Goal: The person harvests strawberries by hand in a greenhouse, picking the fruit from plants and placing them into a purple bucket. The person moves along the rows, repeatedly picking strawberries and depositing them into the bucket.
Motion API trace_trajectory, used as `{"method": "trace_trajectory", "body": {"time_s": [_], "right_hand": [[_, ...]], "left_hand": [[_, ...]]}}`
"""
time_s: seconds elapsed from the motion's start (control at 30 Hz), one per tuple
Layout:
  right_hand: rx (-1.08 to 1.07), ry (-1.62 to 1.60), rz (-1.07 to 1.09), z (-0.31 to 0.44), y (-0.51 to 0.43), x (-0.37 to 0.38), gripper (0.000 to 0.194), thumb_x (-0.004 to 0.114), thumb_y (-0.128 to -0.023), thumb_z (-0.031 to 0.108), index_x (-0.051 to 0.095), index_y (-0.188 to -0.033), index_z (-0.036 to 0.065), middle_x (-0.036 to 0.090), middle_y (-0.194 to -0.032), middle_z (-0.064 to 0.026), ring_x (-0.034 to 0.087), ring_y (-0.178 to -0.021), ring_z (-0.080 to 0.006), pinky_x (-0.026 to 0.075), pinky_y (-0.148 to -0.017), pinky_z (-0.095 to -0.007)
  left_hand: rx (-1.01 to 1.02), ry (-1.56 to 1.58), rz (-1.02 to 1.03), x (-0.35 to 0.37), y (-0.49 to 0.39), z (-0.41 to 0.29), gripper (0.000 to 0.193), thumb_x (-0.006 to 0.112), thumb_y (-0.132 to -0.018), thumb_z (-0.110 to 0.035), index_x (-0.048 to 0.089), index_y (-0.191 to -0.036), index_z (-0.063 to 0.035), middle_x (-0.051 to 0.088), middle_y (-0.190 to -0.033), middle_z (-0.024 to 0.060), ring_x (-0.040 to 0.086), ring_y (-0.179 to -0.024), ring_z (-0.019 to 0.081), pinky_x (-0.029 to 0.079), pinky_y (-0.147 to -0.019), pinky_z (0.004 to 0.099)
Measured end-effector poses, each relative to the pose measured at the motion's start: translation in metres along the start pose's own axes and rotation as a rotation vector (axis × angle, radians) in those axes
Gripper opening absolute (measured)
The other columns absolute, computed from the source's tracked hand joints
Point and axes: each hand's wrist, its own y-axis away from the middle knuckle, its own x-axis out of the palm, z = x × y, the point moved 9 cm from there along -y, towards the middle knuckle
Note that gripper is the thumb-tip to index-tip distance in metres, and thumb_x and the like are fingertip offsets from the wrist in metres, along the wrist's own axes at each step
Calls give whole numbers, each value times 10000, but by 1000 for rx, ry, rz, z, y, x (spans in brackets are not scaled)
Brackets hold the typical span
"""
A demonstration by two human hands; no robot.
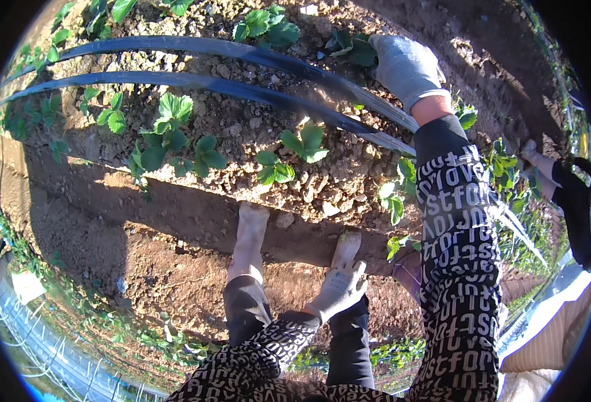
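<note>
My right hand (408, 70), in a pale knitted work glove, reaches over the raised soil bed and touches the leaves of a small strawberry plant (360, 50) near the top. Its fingertips are hidden by the leaves and the glove. My left hand (343, 286), gloved too, hangs low near my lower leg, its fingers curled; nothing can be made out in it. Two dark drip-irrigation tapes (215, 84) run lengthwise along the bed, between rows of young strawberry plants (172, 113).
Below the bed lies a furrow (175, 211) where both my feet stand. At the right edge a person's dark-clothed leg (574, 211) shows beside more plants. Greenery lines the lower left, along with plastic sheeting (74, 346).
</note>
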Motion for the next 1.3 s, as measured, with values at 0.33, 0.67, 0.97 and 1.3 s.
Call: {"method": "trace_trajectory", "body": {"time_s": [0.33, 0.67, 0.97, 1.3], "right_hand": [[195, -118, -152, -51, -14, -3, 248, 660, -905, 282, 711, -1109, 149, 738, -928, -148, 708, -904, -365, 566, -804, -445], [279, -726, -207, -16, 142, -55, 122, 709, -917, 184, 686, -878, 70, 670, -663, -97, 631, -537, -205, 482, -537, -359], [230, -373, 417, 119, 341, 84, 328, 569, -914, 169, 547, -1203, 15, 653, -902, -151, 683, -732, -308, 546, -618, -423], [385, -786, -35, -17, 298, -9, 201, 685, -906, 86, 674, -1106, 71, 713, -900, -124, 701, -747, -294, 558, -678, -350]], "left_hand": [[-20, 15, 0, 1, -2, 4, 416, 646, -904, -300, 562, -1231, -58, 624, -1090, 197, 601, -1041, 402, 514, -872, 512], [-264, 1278, -15, -23, -24, 6, 546, 695, -970, -171, 484, -1449, -16, 605, -1327, 147, 613, -1155, 189, 516, -970, 319], [-490, 1699, -29, 5, -13, 51, 565, 452, -1077, -418, 402, -1509, -57, 597, -1353, 82, 596, -1212, 205, 483, -1047, 367], [-494, 1754, -65, 37, 2, 85, 353, 626, -866, -64, 614, -1209, 12, 676, -1027, 113, 688, -882, 198, 540, -687, 298]]}}
